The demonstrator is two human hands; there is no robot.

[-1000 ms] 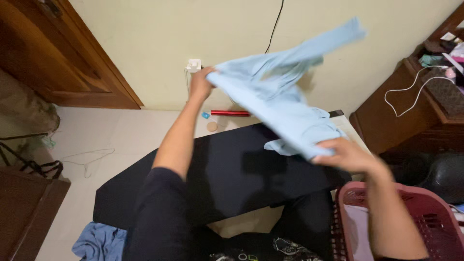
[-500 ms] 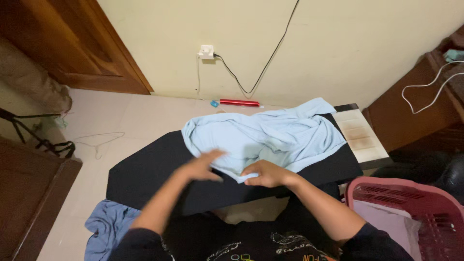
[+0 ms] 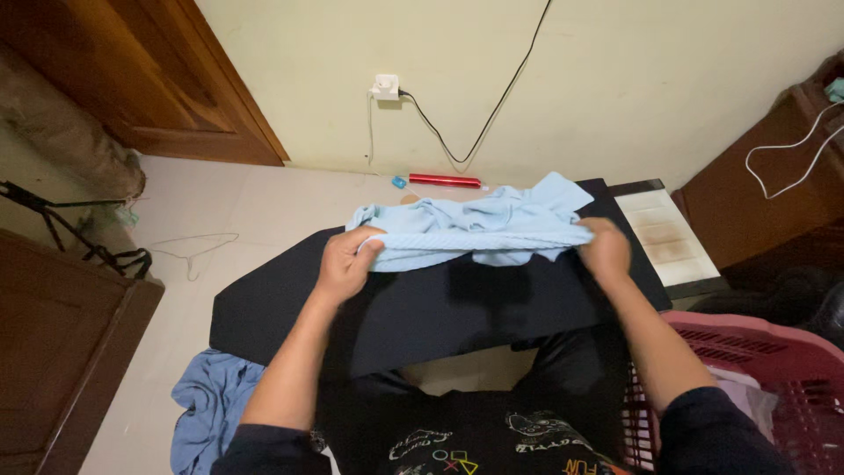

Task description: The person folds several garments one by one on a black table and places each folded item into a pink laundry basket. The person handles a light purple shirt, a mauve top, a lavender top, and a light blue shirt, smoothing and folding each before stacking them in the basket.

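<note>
Left hand (image 3: 345,264): fingers curled shut on the left end of the light blue garment (image 3: 479,230), pinching a fold of cloth. Right hand (image 3: 605,249): fingers closed over the garment's right end, knuckles up.

The garment lies bunched in a band across the far half of the black ironing board (image 3: 422,308), its long axis running left to right between the two hands. Both hands sit at its ends, neither nearer than the other; the cloth lies just beyond the fingers, toward the wall. A loose flap pokes up at the far right of the board.

Around the board: a pale square pad (image 3: 666,236) at its right end; a pink laundry basket (image 3: 765,369) near its right corner; a blue cloth (image 3: 211,409) heaped on the floor at its near left. Beyond its far edge, a red tube (image 3: 444,180) by the wall, below a wall socket (image 3: 385,86) with a black cable. A wire hanger (image 3: 198,251) on the tiles to its left. Nothing lies on the board between the hands except the garment.
</note>
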